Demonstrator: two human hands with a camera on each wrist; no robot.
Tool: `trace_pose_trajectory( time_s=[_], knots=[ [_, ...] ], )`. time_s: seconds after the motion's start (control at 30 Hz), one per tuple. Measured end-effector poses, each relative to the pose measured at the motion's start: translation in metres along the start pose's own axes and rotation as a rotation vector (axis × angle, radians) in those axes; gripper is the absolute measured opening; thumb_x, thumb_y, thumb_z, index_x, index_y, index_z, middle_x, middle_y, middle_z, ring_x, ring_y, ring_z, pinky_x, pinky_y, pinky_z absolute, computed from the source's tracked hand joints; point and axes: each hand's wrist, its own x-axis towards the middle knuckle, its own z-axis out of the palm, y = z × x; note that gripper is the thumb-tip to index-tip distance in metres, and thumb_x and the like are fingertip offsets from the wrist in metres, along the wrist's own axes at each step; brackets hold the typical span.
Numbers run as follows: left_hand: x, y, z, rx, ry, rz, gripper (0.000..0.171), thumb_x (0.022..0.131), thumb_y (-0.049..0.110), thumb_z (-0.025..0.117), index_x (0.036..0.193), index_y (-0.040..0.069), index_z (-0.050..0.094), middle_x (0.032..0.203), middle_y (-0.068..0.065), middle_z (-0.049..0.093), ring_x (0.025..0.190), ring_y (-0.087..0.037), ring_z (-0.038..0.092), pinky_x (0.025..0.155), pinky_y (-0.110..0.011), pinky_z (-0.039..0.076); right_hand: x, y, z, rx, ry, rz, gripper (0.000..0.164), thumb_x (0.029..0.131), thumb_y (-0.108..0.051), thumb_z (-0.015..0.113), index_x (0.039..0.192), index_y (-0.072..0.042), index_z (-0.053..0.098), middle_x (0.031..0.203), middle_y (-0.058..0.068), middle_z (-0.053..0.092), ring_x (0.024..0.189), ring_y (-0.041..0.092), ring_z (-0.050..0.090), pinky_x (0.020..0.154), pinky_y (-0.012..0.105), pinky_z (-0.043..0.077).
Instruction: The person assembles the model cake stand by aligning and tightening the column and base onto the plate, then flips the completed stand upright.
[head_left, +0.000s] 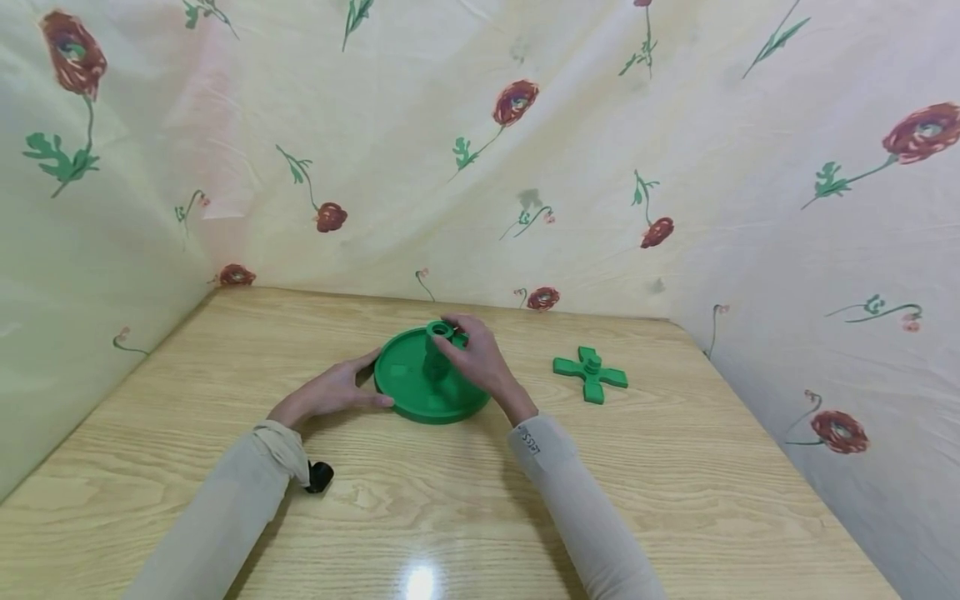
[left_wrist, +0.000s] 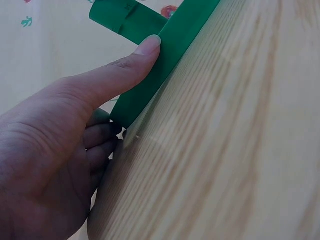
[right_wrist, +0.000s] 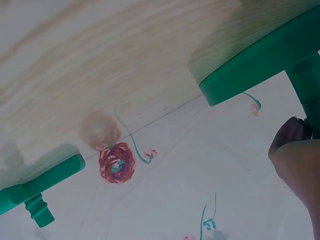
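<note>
A green round base (head_left: 401, 387) with a raised rim lies on the table, and a green hollow post (head_left: 437, 360) stands upright at its middle. My left hand (head_left: 332, 392) holds the base's left edge, thumb at the near side and fingers round the far side. In the left wrist view the thumb (left_wrist: 135, 62) presses the rim wall (left_wrist: 160, 72), the other fingers partly hidden. With thumb and fingers my right hand (head_left: 480, 360) grips the post near its open top. The right wrist view shows that hand (right_wrist: 300, 165) beside the post (right_wrist: 306, 90).
To the right on the wooden table (head_left: 420, 517) lies a green four-armed cross piece (head_left: 592, 392) with a ridged stub pointing up. A small black object (head_left: 320, 477) sits by the left sleeve. Flower-printed cloth (head_left: 420, 167) walls the back and both sides.
</note>
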Motion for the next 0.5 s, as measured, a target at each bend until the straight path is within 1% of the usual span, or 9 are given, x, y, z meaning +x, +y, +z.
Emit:
trace_pose_trajectory(
  time_s=[0.13,0.27,0.4,0.5],
  knots=[
    [0.0001,-0.0001,-0.0001,-0.003,-0.001,0.007,0.108,0.092,0.044,0.079,0.165,0.002,0.013,0.167,-0.025,0.018,0.153,-0.043,0.017,0.119,-0.06,0.025,-0.0009,0.0,-0.0004,-0.005,0.011,0.006,0.044,0.102,-0.016,0.069,0.138,0.006,0.059,0.129,0.022,0.062,0.116,0.034,0.059,0.098,0.049,0.051],
    [0.0003,0.0007,-0.0004,0.001,0.002,0.01,0.108,0.092,0.045,0.08,0.165,0.001,0.013,0.167,-0.026,0.019,0.153,-0.043,0.018,0.119,-0.06,0.025,-0.0016,0.0016,-0.0013,0.002,0.005,-0.001,0.043,0.102,-0.014,0.068,0.14,0.005,0.059,0.13,0.021,0.062,0.116,0.033,0.058,0.097,0.048,0.052],
    [-0.0001,0.0015,-0.0009,0.004,0.002,0.003,0.109,0.091,0.045,0.08,0.165,0.001,0.013,0.167,-0.026,0.019,0.153,-0.044,0.018,0.119,-0.06,0.025,-0.0013,0.0029,-0.0007,0.012,-0.001,-0.019,0.041,0.101,-0.011,0.069,0.137,0.007,0.06,0.127,0.022,0.062,0.114,0.034,0.058,0.097,0.051,0.052],
    [-0.0002,0.0011,-0.0007,0.002,0.001,0.001,0.109,0.091,0.045,0.08,0.165,0.001,0.013,0.167,-0.026,0.019,0.153,-0.044,0.018,0.119,-0.06,0.025,-0.001,0.0016,0.0005,-0.003,0.007,-0.006,0.042,0.1,-0.013,0.071,0.135,0.008,0.061,0.126,0.022,0.062,0.114,0.035,0.058,0.097,0.051,0.052]
  ],
)
